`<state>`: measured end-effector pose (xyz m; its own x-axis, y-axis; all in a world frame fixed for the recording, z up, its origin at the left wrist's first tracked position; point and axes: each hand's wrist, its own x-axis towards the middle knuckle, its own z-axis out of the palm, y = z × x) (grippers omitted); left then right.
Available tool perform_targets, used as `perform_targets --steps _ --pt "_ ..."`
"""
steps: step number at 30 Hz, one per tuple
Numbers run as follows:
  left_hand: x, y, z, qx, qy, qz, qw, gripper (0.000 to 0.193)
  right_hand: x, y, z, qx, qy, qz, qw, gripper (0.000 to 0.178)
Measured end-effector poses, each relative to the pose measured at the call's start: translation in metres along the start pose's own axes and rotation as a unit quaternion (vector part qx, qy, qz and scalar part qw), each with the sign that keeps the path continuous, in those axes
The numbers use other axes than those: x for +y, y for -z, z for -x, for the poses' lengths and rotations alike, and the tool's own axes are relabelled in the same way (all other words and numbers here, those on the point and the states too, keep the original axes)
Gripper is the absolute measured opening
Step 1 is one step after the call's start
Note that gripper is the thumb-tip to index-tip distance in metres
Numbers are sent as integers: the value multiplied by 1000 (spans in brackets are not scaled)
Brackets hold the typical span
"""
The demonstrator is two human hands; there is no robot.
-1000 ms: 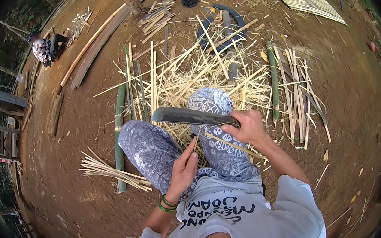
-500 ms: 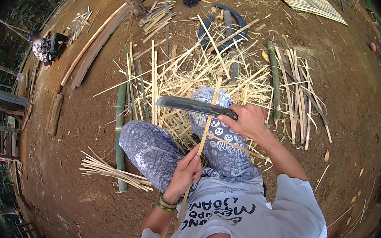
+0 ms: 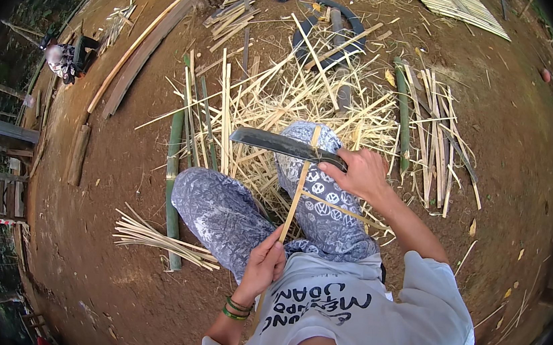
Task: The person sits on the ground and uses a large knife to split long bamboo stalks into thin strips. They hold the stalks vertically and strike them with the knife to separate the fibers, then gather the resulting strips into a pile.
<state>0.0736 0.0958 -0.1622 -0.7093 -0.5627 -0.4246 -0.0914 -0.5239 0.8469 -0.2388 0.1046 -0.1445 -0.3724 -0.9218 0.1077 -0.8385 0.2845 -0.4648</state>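
Note:
My right hand (image 3: pixel 361 175) is closed round the handle of a machete (image 3: pixel 273 142), whose broad dark blade points left across my right knee. Under the blade, and crossing it, runs a thin bamboo strip (image 3: pixel 295 201). My left hand (image 3: pixel 265 263) pinches this strip lower down, near my lap, and its tail passes below the hand along my shirt. A second narrow sliver (image 3: pixel 343 210) branches off to the right over my patterned trousers. Where the blade meets the strip, my right thumb lies close by.
Pale shavings (image 3: pixel 275 122) heap before my knees. Split strips lie in a bundle (image 3: pixel 165 240) at left and a pile (image 3: pixel 435 135) at right. Green bamboo poles (image 3: pixel 402 115) flank the heap. A black ring (image 3: pixel 358 33) lies beyond. A person (image 3: pixel 66 59) sits far left.
My left hand has moved slightly down and left along with the strip, whose top end now sits lower above the blade. The machete has tilted a little, its tip higher.

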Motion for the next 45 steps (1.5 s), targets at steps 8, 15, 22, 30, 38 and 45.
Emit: perform_targets --steps 8,15,22,30,38,45 --pt "7 -5 1 7 -22 -80 997 46 6 -2 0 19 46 4 999 53" --pt "0 4 22 21 1 -60 998 46 27 -7 -5 33 63 42 997 60" --pt "-18 26 44 47 19 -14 999 47 138 61 -41 188 -215 -103 953 76" --pt "29 16 18 90 -150 -235 956 43 -26 63 -39 -27 -98 -460 882 41" --pt "88 19 11 192 -355 -413 817 41 -83 79 -84 -24 1 -605 796 18" --pt "111 16 1 170 -285 -297 896 44 -93 91 -89 103 65 -474 872 45"
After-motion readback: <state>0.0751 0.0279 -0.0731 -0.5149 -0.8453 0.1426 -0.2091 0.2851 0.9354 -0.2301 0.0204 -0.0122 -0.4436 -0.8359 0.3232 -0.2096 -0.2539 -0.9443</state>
